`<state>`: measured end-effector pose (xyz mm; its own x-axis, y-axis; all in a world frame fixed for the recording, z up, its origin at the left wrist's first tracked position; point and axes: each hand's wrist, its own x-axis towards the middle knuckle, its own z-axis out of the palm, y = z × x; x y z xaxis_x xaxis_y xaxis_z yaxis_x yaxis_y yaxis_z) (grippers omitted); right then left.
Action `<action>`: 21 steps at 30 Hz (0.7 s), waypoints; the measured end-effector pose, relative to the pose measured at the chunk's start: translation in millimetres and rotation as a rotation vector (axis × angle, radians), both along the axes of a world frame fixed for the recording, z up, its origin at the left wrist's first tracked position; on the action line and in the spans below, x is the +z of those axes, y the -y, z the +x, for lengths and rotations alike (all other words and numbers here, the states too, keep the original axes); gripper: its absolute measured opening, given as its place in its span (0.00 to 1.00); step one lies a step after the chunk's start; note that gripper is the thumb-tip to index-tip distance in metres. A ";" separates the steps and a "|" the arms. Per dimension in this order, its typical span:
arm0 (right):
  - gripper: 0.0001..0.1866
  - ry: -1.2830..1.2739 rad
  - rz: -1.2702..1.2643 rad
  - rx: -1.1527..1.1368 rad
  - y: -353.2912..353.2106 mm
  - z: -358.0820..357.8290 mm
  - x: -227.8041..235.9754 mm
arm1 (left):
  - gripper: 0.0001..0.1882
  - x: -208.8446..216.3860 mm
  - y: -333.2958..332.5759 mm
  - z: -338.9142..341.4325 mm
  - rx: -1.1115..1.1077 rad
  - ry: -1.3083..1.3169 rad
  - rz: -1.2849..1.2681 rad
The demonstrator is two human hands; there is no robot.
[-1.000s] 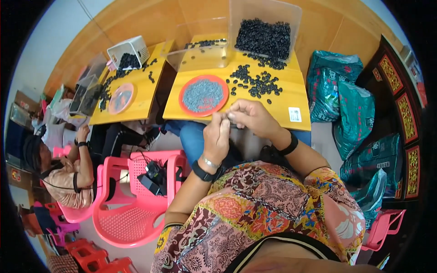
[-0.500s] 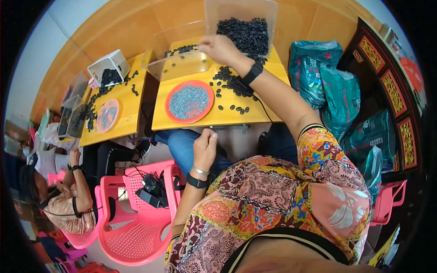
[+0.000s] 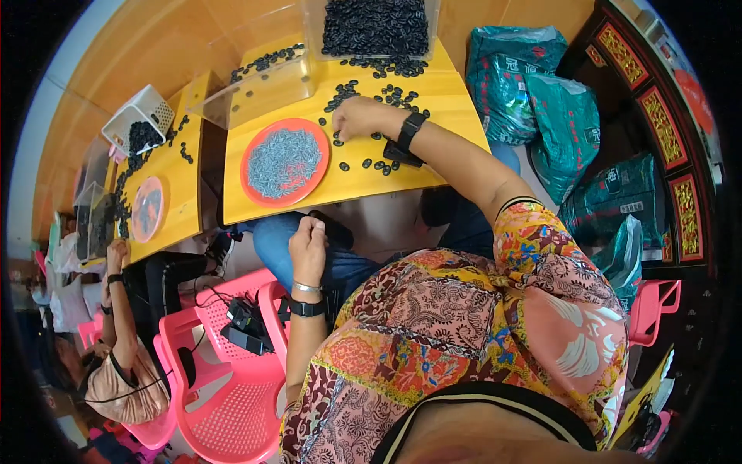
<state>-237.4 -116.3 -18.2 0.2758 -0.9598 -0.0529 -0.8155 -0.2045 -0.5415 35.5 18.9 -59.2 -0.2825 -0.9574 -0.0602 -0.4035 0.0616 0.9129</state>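
Observation:
My right hand (image 3: 362,118) is over the yellow table (image 3: 433,166), fingers curled down among small black oval pieces (image 3: 345,165). One such piece lies right at its fingertips; whether it is gripped I cannot make out. Left of this hand sits a round red plate (image 3: 321,172) heaped with small silvery metal pieces (image 3: 282,161), which look like screws. My left hand (image 3: 308,246) is closed above my lap, just off the table's near edge. Its fingers hide whatever they hold. Behind the plate, a clear plastic box (image 3: 270,94) has a few black pieces in it.
A large clear bin (image 3: 434,27) full of black pieces stands at the back. Teal sacks (image 3: 564,131) are on the right. On the left are a pink chair (image 3: 232,410), a second yellow table (image 3: 182,197) with a white basket (image 3: 116,127), and a seated person (image 3: 127,379).
My right hand has come from the clear box down toward me, to the loose black pieces. My left hand stays closed over my lap. The whole view has shifted slightly.

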 end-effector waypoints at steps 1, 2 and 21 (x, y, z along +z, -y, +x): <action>0.13 0.006 0.007 -0.002 -2.5 7.2 0.8 | 0.11 -3.2 0.5 1.9 0.007 -0.022 0.022; 0.13 -0.005 -0.030 0.020 -6.5 12.6 0.6 | 0.10 -3.5 0.0 2.4 0.010 -0.044 0.046; 0.09 0.071 -0.207 -0.033 -71.2 -17.1 20.8 | 0.10 1.5 -5.8 10.7 -0.034 -0.128 0.227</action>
